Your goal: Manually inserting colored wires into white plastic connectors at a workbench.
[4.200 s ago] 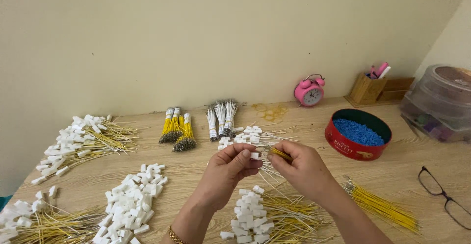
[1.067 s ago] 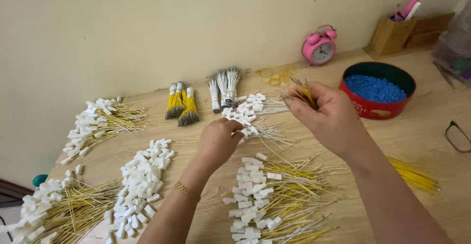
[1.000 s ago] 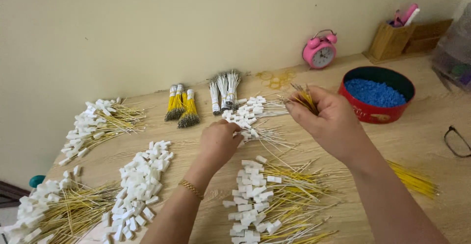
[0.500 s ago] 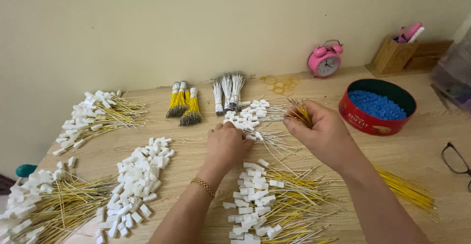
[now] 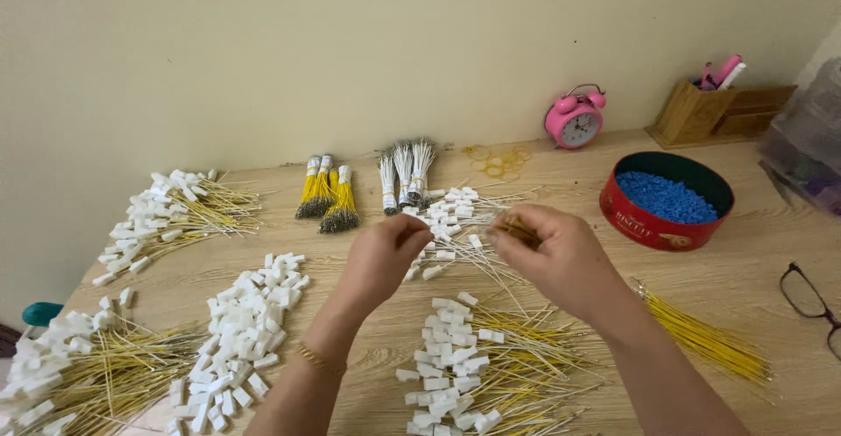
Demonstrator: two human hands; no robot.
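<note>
Yellow wires (image 5: 517, 229) sit pinched in the right hand (image 5: 561, 261), left hand (image 5: 381, 256) closed on a white cap (image 5: 412, 269); finished piles surround, loose caps (image 5: 241, 340) remain.

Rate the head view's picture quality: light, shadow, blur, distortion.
Head view: soft, even light, only faint shadows under the left hand and right hand; no glare on the pale wooden table; hands slightly soft, far round pink alarm clock sharp; table edges bow from wide-angle distortion.
</note>
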